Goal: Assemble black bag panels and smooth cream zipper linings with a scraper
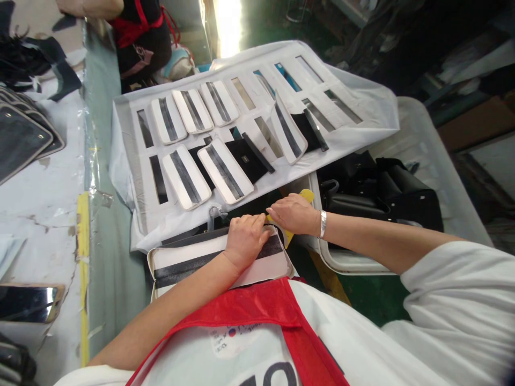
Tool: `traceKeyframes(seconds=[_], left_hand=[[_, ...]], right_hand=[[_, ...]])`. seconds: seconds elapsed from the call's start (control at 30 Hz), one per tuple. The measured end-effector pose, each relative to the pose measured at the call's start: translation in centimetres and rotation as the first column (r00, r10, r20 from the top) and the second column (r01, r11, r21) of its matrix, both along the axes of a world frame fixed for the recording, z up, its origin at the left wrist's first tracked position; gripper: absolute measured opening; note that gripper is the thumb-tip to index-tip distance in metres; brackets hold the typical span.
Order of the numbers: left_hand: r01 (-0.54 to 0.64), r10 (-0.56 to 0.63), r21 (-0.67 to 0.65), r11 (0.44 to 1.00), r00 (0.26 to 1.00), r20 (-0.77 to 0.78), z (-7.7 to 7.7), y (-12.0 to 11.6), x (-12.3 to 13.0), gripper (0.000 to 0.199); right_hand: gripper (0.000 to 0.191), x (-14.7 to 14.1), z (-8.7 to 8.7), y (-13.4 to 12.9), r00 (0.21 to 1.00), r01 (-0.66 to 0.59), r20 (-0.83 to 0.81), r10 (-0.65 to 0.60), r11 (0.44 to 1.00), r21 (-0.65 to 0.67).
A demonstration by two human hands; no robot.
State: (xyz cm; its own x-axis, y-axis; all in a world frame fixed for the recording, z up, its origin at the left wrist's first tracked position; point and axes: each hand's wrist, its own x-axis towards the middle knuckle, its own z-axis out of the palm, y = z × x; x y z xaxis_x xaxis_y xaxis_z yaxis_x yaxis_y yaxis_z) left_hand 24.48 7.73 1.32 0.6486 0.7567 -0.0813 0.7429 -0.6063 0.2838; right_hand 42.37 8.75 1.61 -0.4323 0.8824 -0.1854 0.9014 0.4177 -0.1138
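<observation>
An off-white bag [205, 254] with a dark stripe lies against the wearer's red apron [237, 305], its long axis running roughly nine to three o'clock. The left hand [247, 238] is on its right-hand part, fingers drawn together and gripping the upper rim, so most of the bag stretches toward eight and nine o'clock from that hand. The right hand [293, 214], at two o'clock from the left and nearer the bag's right end, is curled closed around a yellow tool [308, 195]; the tool's working end seems hidden.
</observation>
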Motion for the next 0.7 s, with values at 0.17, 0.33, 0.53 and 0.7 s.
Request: traceKeyframes(seconds=[0.17, 0.33, 0.53, 0.7], left_hand=[[0.045, -0.045, 0.049, 0.998, 0.999, -0.010, -0.2, -0.1, 0.2, 0.036], [0.113, -0.112, 0.074, 0.991, 0.994, -0.017, -0.2, -0.2, -0.2, 0.042], [0.206, -0.202, 0.119, 0.971, 0.978, -0.050, -0.4, -0.4, -0.8, 0.048], [0.236, -0.232, 0.102, 0.966, 0.971, -0.057, -0.5, -0.9, -0.2, 0.050]], right_hand=[[0.046, -0.6, 0.4, -1.6, 0.993, 0.119, 0.035, -0.117, 0.990, -0.070], [0.043, -1.5, 0.9, -2.9, 0.964, 0.260, 0.087, -0.250, 0.955, -0.142], [0.050, -2.2, 1.0, -4.0, 0.922, 0.387, 0.079, -0.380, 0.914, -0.121], [0.051, -2.2, 0.8, -4.7, 0.901, 0.433, 0.113, -0.419, 0.887, -0.160]])
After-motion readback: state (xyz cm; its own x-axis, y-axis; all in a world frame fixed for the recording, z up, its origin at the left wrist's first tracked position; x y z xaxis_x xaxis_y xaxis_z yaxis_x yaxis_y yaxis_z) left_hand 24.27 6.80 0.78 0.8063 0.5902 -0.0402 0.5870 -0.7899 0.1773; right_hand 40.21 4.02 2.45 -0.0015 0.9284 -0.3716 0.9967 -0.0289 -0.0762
